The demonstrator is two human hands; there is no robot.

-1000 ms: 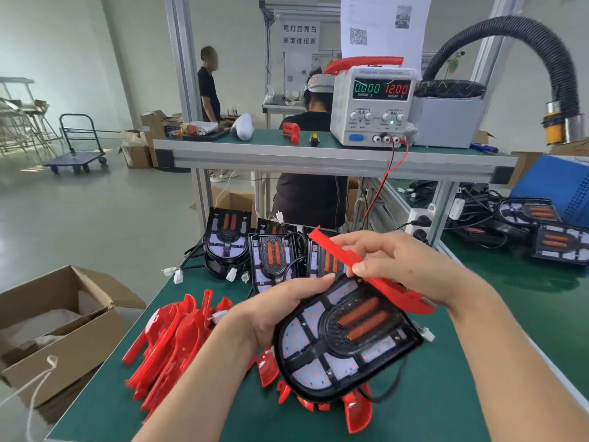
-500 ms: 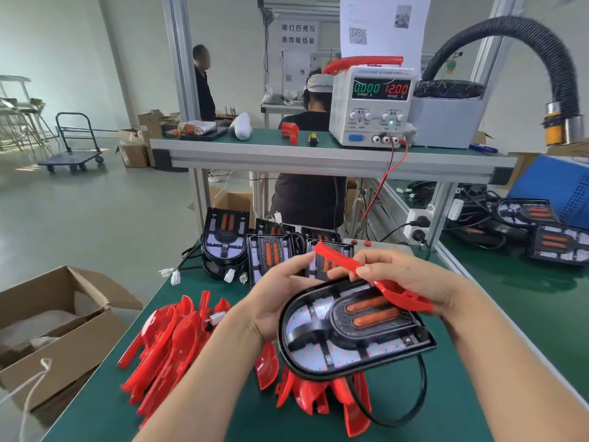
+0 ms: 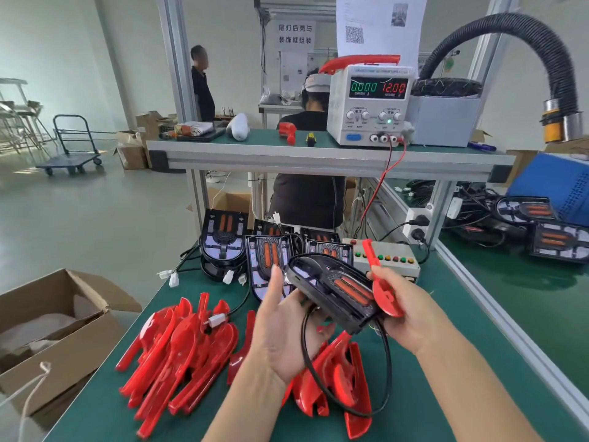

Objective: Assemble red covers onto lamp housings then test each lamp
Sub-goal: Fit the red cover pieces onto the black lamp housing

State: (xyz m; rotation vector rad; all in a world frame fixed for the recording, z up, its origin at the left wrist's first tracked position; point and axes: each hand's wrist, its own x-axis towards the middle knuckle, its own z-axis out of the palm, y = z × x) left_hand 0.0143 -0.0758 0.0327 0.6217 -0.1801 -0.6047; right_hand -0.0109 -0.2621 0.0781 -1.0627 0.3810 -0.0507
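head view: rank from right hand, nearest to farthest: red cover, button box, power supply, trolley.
From the right hand:
1. Red cover, gripped in that hand.
2. Button box, just behind the hand on the bench.
3. Power supply, up on the shelf.
4. Trolley, far left on the floor.

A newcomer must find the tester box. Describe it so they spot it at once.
Start at the power supply on the upper shelf and follow its red lead down to the green bench. There sits the tester box, beige, its top carrying a row of coloured buttons, unlike the black housings beside it.
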